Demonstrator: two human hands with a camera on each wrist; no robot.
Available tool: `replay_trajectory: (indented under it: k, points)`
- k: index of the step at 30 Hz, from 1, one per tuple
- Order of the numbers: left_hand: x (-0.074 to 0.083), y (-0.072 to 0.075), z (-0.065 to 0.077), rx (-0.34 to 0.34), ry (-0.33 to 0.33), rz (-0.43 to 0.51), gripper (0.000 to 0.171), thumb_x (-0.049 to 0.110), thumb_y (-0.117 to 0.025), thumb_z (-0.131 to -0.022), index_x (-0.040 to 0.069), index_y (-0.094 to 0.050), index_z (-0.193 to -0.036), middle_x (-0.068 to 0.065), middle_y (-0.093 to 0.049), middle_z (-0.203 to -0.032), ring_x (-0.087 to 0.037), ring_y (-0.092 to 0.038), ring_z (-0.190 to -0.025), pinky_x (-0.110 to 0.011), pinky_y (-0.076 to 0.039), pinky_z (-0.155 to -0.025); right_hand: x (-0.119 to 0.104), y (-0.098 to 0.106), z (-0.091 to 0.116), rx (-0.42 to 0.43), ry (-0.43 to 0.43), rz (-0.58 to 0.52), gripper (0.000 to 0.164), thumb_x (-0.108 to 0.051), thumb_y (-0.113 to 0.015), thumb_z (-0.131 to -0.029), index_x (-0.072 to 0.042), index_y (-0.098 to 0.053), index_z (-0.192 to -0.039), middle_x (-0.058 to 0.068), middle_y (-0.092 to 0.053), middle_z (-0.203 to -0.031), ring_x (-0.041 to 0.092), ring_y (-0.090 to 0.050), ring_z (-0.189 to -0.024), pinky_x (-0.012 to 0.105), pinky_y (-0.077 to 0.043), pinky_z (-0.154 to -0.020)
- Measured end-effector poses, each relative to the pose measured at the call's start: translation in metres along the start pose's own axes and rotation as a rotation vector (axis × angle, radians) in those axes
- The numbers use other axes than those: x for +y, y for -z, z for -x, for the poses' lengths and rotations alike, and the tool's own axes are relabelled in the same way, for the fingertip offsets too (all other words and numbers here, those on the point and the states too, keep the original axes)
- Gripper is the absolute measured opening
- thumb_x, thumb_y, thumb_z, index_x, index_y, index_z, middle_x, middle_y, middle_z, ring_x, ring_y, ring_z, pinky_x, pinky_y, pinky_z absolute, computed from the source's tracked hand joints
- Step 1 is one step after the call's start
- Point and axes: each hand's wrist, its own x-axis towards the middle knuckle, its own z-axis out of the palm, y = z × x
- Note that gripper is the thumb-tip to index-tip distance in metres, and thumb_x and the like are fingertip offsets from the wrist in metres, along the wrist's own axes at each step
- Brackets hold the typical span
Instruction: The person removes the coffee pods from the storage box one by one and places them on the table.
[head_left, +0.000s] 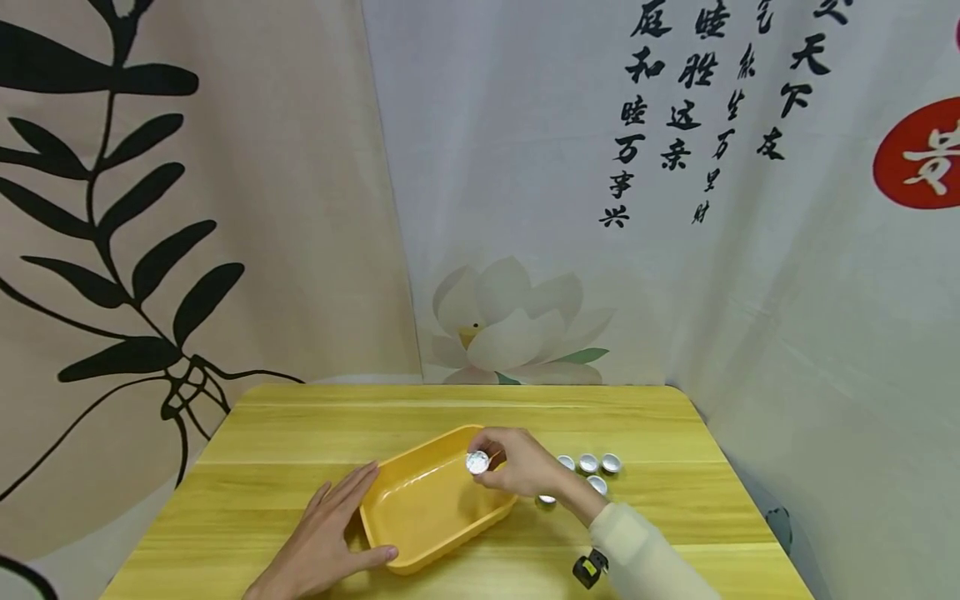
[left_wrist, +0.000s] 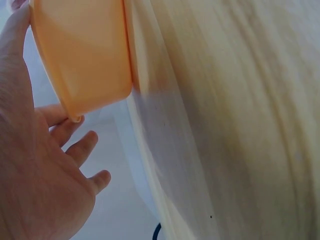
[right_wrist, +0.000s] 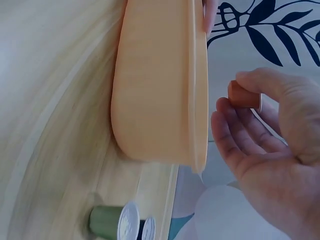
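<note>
A yellow plastic tray (head_left: 427,508) sits tilted in plan on the table, its inside bare where visible. My left hand (head_left: 330,525) rests against its left end, fingers nearly straight along the rim and thumb at the near corner. Over the tray's right end, my right hand (head_left: 521,462) pinches a coffee capsule (head_left: 477,462) by thumb and fingers, foil lid showing. In the right wrist view this capsule (right_wrist: 244,95) has a brown-orange body and is apart from the tray wall (right_wrist: 155,85).
Several foil-lidded capsules (head_left: 588,463) stand right of the tray, partly behind my right forearm; one is green (right_wrist: 106,221). A small black device (head_left: 588,569) lies by my right sleeve. The wooden table (head_left: 637,542) meets printed curtains at the back.
</note>
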Motion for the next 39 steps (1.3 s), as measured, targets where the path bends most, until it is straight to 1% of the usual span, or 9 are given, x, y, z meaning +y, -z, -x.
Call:
replay_trajectory:
  k: [3,7,10,15,19,22,25,31,39]
  points:
    - [0.000,0.000,0.000,-0.002,0.001,0.001,0.120,0.076,-0.089,-0.084,0.011,-0.044,-0.174,-0.015,-0.046,-0.180,-0.047,-0.053,-0.160,-0.087,-0.032,-0.124,0.001,0.005,0.008,0.025,-0.023,-0.007,0.030,-0.012,-0.088,-0.098,-0.020,-0.075,-0.124,-0.006,-0.080,-0.113,0.008,-0.077,-0.101,0.028,-0.068,-0.093]
    - [0.000,0.000,-0.001,-0.009,0.008,0.003,0.120,0.077,-0.088,-0.084,0.012,-0.043,-0.175,-0.014,-0.046,-0.180,-0.047,-0.053,-0.160,-0.087,-0.031,-0.125,0.003,0.013,0.019,0.051,-0.010,-0.005,0.029,-0.011,-0.088,-0.098,-0.018,-0.075,-0.123,-0.004,-0.081,-0.110,0.010,-0.077,-0.100,0.028,-0.067,-0.091]
    - [0.000,0.000,-0.001,-0.014,0.013,0.006,0.121,0.078,-0.087,-0.084,0.012,-0.042,-0.175,-0.014,-0.046,-0.180,-0.047,-0.052,-0.161,-0.087,-0.031,-0.125,0.005,0.018,0.027,0.071,-0.001,-0.003,0.027,-0.011,-0.088,-0.098,-0.017,-0.075,-0.121,-0.002,-0.081,-0.108,0.011,-0.076,-0.098,0.030,-0.068,-0.091]
    - [0.000,0.000,-0.002,-0.020,0.022,0.006,0.122,0.079,-0.086,-0.084,0.013,-0.042,-0.175,-0.015,-0.046,-0.180,-0.047,-0.051,-0.161,-0.086,-0.031,-0.125,0.012,0.027,0.042,0.113,-0.032,0.017,0.028,-0.014,-0.089,-0.097,-0.018,-0.075,-0.120,-0.003,-0.080,-0.108,0.010,-0.075,-0.098,0.035,-0.069,-0.093]
    - [0.001,0.001,-0.002,-0.021,0.024,0.012,0.122,0.079,-0.086,-0.084,0.012,-0.042,-0.175,-0.016,-0.045,-0.180,-0.047,-0.051,-0.162,-0.087,-0.030,-0.126,0.016,0.035,0.055,0.154,-0.057,0.017,0.028,-0.015,-0.090,-0.096,-0.018,-0.076,-0.121,-0.003,-0.079,-0.109,0.009,-0.074,-0.099,0.034,-0.069,-0.093]
    - [0.001,0.001,-0.002,-0.019,0.021,0.018,0.121,0.078,-0.087,-0.084,0.012,-0.042,-0.175,-0.016,-0.045,-0.180,-0.047,-0.050,-0.162,-0.087,-0.030,-0.125,0.021,0.042,0.066,0.185,-0.062,0.022,0.029,-0.015,-0.090,-0.096,-0.017,-0.076,-0.121,-0.001,-0.080,-0.108,0.009,-0.075,-0.096,0.029,-0.067,-0.088]
    - [0.001,0.000,-0.002,-0.019,0.021,0.016,0.121,0.079,-0.086,-0.084,0.012,-0.042,-0.175,-0.015,-0.046,-0.180,-0.047,-0.050,-0.162,-0.087,-0.030,-0.125,0.027,0.050,0.079,0.212,-0.065,0.031,0.028,-0.014,-0.090,-0.096,-0.017,-0.076,-0.120,0.000,-0.080,-0.109,0.009,-0.075,-0.095,0.028,-0.067,-0.086]
    - [0.001,0.000,-0.003,-0.025,0.024,0.003,0.123,0.082,-0.085,-0.083,0.011,-0.043,-0.175,-0.015,-0.045,-0.180,-0.046,-0.051,-0.161,-0.086,-0.031,-0.126,0.041,0.067,0.107,0.270,-0.115,0.040,0.030,-0.011,-0.090,-0.096,-0.013,-0.075,-0.122,0.004,-0.079,-0.110,0.011,-0.075,-0.093,0.026,-0.066,-0.080]
    - [0.000,0.001,-0.003,-0.037,0.036,0.010,0.124,0.082,-0.085,-0.083,0.012,-0.041,-0.176,-0.015,-0.044,-0.181,-0.046,-0.051,-0.162,-0.087,-0.030,-0.126,0.061,0.081,0.138,0.363,-0.165,0.098,0.030,-0.011,-0.091,-0.096,-0.010,-0.076,-0.121,0.002,-0.080,-0.110,0.003,-0.073,-0.093,0.027,-0.067,-0.081]
